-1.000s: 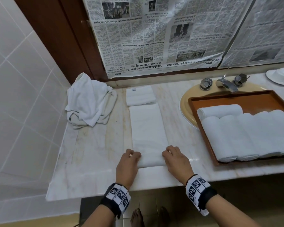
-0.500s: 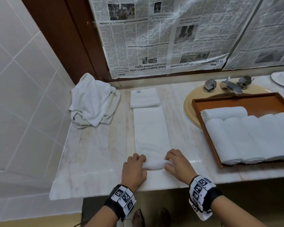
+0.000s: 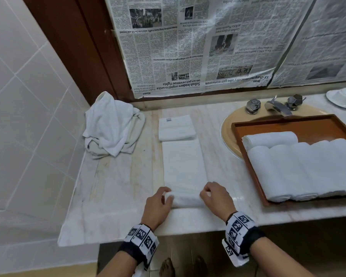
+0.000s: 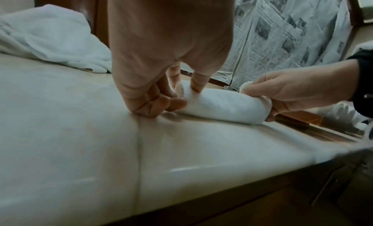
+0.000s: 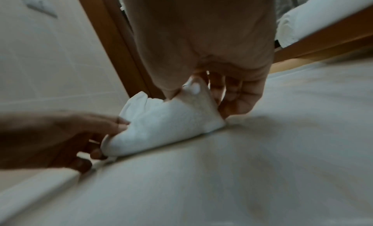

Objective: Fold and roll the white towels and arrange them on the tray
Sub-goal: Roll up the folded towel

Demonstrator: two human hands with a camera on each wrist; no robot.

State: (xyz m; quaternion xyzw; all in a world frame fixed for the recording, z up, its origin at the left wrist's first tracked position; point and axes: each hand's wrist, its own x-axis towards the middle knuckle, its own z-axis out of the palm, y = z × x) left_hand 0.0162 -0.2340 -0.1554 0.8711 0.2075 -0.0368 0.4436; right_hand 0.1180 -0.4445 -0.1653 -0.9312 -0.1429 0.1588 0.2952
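A long folded white towel [image 3: 184, 166] lies on the marble counter, its near end wound into a small roll [image 3: 185, 199] [image 4: 220, 106] [image 5: 161, 125]. My left hand [image 3: 158, 204] [image 4: 161, 92] grips the roll's left end, thumb and fingers curled round it. My right hand [image 3: 216, 196] [image 5: 212, 92] pinches the roll's right end. A brown wooden tray [image 3: 288, 124] over the sink holds several rolled white towels [image 3: 300, 168]. A small folded towel [image 3: 176, 127] lies beyond the long one.
A crumpled heap of white towels [image 3: 112, 124] sits at the counter's back left by the tiled wall. The tap [image 3: 278, 106] and sink rim [image 3: 228, 132] lie behind the tray. A white cup and saucer [image 3: 344, 96] stands far right. Newspaper [image 3: 208, 47] covers the mirror.
Both hands have lifted the towel's near edge and turned it over away from me into a small roll, which has moved a little up the towel.
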